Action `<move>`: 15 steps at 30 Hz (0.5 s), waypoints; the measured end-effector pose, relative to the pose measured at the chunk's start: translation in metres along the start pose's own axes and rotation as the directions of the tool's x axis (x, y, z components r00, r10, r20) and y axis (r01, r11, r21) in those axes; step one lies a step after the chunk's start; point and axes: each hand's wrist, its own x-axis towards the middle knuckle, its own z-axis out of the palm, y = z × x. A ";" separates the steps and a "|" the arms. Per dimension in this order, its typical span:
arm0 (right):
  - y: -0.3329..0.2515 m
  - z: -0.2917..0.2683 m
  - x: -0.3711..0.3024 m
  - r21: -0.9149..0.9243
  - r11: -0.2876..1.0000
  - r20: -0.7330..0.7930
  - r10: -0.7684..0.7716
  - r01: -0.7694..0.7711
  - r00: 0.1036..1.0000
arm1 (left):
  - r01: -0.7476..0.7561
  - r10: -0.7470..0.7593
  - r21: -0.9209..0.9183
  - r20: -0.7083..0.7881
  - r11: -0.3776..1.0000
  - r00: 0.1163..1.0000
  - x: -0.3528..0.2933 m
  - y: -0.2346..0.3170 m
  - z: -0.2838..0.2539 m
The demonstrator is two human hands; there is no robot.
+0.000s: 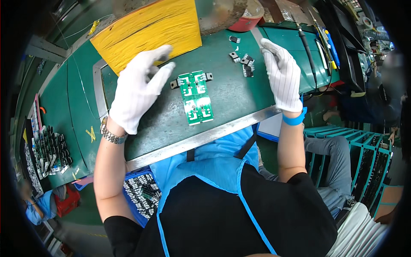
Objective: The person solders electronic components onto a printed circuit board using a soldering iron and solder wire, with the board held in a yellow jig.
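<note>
Scuffed green mat (239,92) with a metal edge (205,138) bears the flat green board (196,102), silvery-patched, black parts (174,84) at its upper corners, between the free, loosely spread left hand (139,88) and free, straight-fingered right hand (282,77), both in white cloth gloves (286,92).

No readable lettering anywhere here! Between the left grip (139,90) and the right grip (282,79), the green circuit boards (198,109) flash pale patches, not one legible character. Just left of the right grip, the black components (247,61) are too small to give up any marking. Beyond the left grip, the yellow block (150,32) shows dark streaks, no word to read.
</note>
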 end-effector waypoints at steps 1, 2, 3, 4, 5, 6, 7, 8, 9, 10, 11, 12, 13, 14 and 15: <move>0.007 -0.005 0.003 -0.085 0.995 0.048 -0.046 0.050 0.998 | -0.003 0.003 -0.003 -0.008 1.000 1.000 0.004 0.004 0.006; 0.009 -0.009 0.001 -0.016 0.998 0.138 0.070 -0.068 0.988 | -0.250 0.245 0.155 0.051 0.956 0.968 0.011 0.006 0.013; 0.011 -0.012 0.005 -0.023 0.998 0.133 0.063 -0.060 0.989 | -0.487 0.465 0.290 0.145 0.824 0.873 0.021 0.015 0.021; 0.014 -0.012 0.009 -0.140 0.982 0.181 -0.099 0.126 0.978 | -0.484 0.406 0.273 0.297 0.831 0.864 0.030 0.036 0.027; 0.017 -0.013 0.011 -0.247 0.919 0.248 -0.245 0.306 0.937 | -0.510 0.383 0.328 0.380 0.795 0.842 0.040 0.047 0.041; 0.019 -0.011 0.009 -0.290 0.904 0.291 -0.231 0.315 0.928 | -0.535 0.402 0.356 0.384 0.766 0.831 0.051 0.056 0.056; 0.022 -0.011 0.009 -0.404 0.833 0.331 -0.251 0.377 0.910 | -0.565 0.430 0.381 0.386 0.732 0.816 0.060 0.058 0.071; 0.022 -0.010 0.007 -0.425 0.825 0.314 -0.252 0.373 0.915 | -0.593 0.463 0.373 0.383 0.714 0.799 0.064 0.056 0.082; 0.022 -0.011 0.006 -0.460 0.807 0.298 -0.252 0.370 0.920 | -0.608 0.487 0.403 0.369 0.684 0.792 0.070 0.051 0.096; 0.023 -0.008 0.007 -0.410 0.843 0.293 -0.238 0.346 0.926 | -0.621 0.512 0.430 0.351 0.655 0.784 0.079 0.046 0.109; 0.025 -0.003 0.008 -0.372 0.872 0.285 -0.219 0.318 0.933 | -0.630 0.584 0.473 0.263 0.616 0.768 0.081 0.035 0.117; 0.027 0.000 0.005 -0.363 0.890 0.251 -0.193 0.277 0.949 | -0.615 0.557 0.431 0.268 0.660 0.786 0.083 0.034 0.118; 0.024 0.007 0.003 -0.347 0.905 0.219 -0.174 0.244 0.960 | -0.576 0.487 0.428 0.307 0.697 0.818 0.084 0.032 0.112; 0.026 0.010 0.001 -0.317 0.919 0.209 -0.173 0.234 0.962 | -0.587 0.508 0.418 0.294 0.693 0.810 0.086 0.023 0.114; 0.029 0.008 -0.002 -0.278 0.935 0.200 -0.169 0.221 0.965 | -0.563 0.465 0.409 0.319 0.718 0.826 0.084 0.034 0.107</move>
